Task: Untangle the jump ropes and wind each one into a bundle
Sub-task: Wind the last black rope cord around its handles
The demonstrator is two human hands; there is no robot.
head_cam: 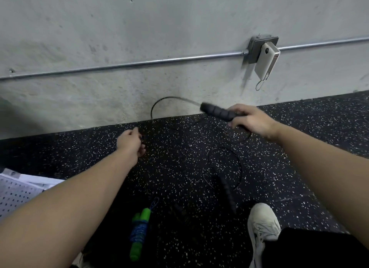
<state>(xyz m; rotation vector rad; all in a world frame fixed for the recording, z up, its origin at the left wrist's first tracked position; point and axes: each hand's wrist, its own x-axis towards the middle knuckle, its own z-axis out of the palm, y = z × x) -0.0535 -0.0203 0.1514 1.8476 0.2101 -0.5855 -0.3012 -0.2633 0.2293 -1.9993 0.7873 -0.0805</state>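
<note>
The right hand [250, 121] is gripping one ribbed black foam handle [217, 111], its thin black cord [159, 104] arching toward the wall. The left hand [130, 142] is pinching that cord. A second black handle [228, 193] is lying on the speckled rubber floor [83, 154]; one green-handled blue rope bundle [139, 228] is lying near.

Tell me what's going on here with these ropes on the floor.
A person is sorting jump ropes on a speckled gym floor. The right hand holds one black handle of a black rope, and the left hand pinches its cord further along. The rope's other handle lies on the floor with loose loops. A green-handled blue rope already lies bundled nearby.
</note>
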